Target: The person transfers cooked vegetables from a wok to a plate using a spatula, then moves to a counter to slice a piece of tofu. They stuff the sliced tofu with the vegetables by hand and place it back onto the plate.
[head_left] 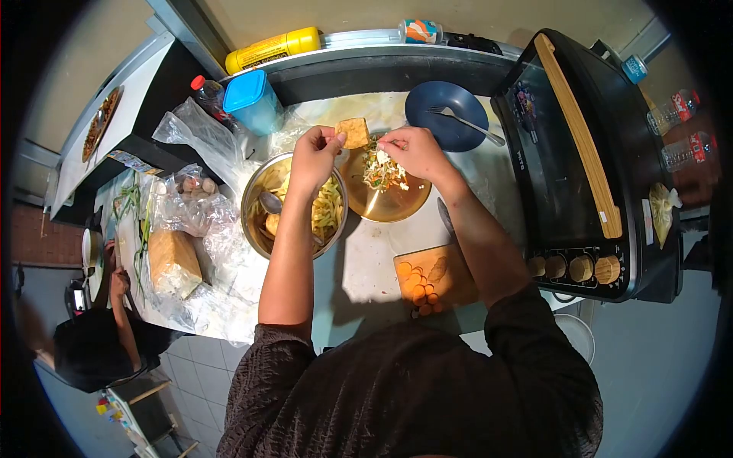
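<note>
A square of golden fried tofu is held up between the thumb and fingers of my left hand. Beside it, my right hand has its fingertips pinched together over a round amber plate. What the pinch holds is too small to make out, though whitish crumbs show just below it. Shredded vegetables lie heaped on that plate. Under my left forearm stands a metal bowl with pale cut strips, a spoon and browned pieces in it.
Carrot slices lie on a wooden board near the front edge. A fork rests on a dark blue plate. The black oven stands right. Plastic bags cover the left, where another person is.
</note>
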Tool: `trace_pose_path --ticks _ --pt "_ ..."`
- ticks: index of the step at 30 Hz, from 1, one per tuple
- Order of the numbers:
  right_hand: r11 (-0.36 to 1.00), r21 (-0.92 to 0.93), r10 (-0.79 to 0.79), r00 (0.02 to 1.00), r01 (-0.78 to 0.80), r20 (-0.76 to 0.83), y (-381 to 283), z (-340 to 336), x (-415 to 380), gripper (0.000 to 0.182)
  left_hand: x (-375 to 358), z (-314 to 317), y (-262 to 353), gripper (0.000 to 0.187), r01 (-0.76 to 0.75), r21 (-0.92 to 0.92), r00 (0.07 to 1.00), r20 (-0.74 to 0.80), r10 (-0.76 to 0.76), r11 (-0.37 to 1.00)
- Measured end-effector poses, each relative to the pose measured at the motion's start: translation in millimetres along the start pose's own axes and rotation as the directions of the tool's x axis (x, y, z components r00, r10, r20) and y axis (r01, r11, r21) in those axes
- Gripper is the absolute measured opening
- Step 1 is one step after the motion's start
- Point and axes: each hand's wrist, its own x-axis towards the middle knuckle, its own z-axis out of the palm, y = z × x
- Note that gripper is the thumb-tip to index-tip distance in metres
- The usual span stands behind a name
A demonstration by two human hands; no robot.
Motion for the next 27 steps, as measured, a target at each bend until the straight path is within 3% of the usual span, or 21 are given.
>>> trace_pose_path --ticks 1,3,8,10,13,20,23,27 --pt "1.0 0.001 0.002 1.0 -0.002 -0.001 7 5 0 0.019 -2 0 -1 0.015 0.016 -0.044 1.0 -0.015 -0.017 0.999" --pt "0.972 0.214 -0.086 0.995 0.093 -0.041 22 12 5 0.02 0 2 3 0.016 0.015 -0.092 1.0 -0.022 -0.017 0.996" --pt "0.985 0.112 -0.12 0.989 0.129 -0.081 -28 -9 -5 0.02 -8 -3 12 0.013 0.139 -0.212 0.99 0.046 -0.132 0.967" --pt "0.949 0.262 -0.175 0.984 0.177 -0.03 -36 -11 -6 0.023 -8 -3 14 0.015 0.12 -0.198 0.992 0.066 -0.109 0.973" --pt "0.975 0.165 -0.145 0.989 0.147 -0.027 -40 -11 -8 0.028 -11 1 16 0.017 0.118 -0.178 0.99 0.092 -0.103 0.977" --pt "0.953 0.239 -0.191 0.982 0.187 -0.003 -38 -9 -16 0.034 -18 2 26 0.019 0.177 -0.203 0.975 0.172 -0.143 0.963" --pt "0.956 0.075 -0.279 0.959 0.283 -0.05 -36 -8 -17 0.033 -19 4 28 0.016 0.166 -0.184 0.977 0.167 -0.135 0.969" --pt "0.918 -0.186 -0.351 0.936 0.35 0.029 -41 -18 -21 0.03 -20 2 25 0.017 0.157 -0.12 0.975 0.176 -0.134 0.98"
